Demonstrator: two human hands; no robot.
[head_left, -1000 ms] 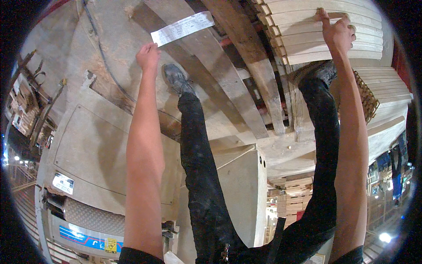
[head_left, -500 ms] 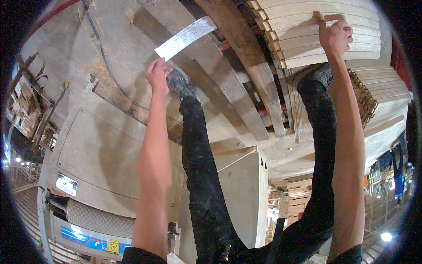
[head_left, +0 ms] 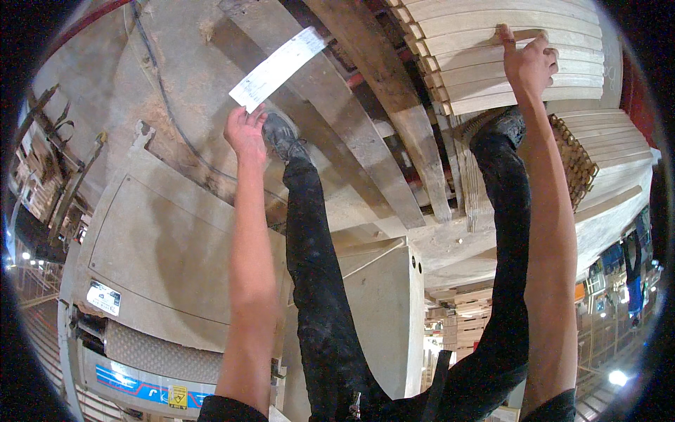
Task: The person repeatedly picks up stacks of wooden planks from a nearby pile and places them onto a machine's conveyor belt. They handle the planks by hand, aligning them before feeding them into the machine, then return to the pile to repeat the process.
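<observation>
1. Over the concrete floor and wooden beams, toward the upper left of the view, the person's left hand [head_left: 247, 135] grips a paper strip [head_left: 278, 67] by its near end, pinched at the fingertips.
2. The strip is long, narrow and white, with small print on its face. It slants up and to the right from the hand, its far end in front of the beams [head_left: 351, 119] in this view.
3. At the upper right, the right hand [head_left: 531, 69] lies over a stack of pale wooden slats [head_left: 457, 62]. It is open, the thumb spread away from the bent fingers; how firmly it presses on the wood, I cannot tell.
4. The slats lie side by side in rows, and their notched ends line the left edge of the stack. A second stack [head_left: 622, 137] of similar slats sits just below and to the right, beyond the right forearm.
5. A dark shoe [head_left: 283, 133] stands just beside the left hand, at the end of a leg in black trousers [head_left: 316, 267]. The other leg reaches toward the first stack.
6. On the left is a dusty grey machine [head_left: 151, 232] with a white label [head_left: 103, 297] and a blue panel [head_left: 116, 376]. A dark cable [head_left: 162, 91] curves across the floor above it.
</observation>
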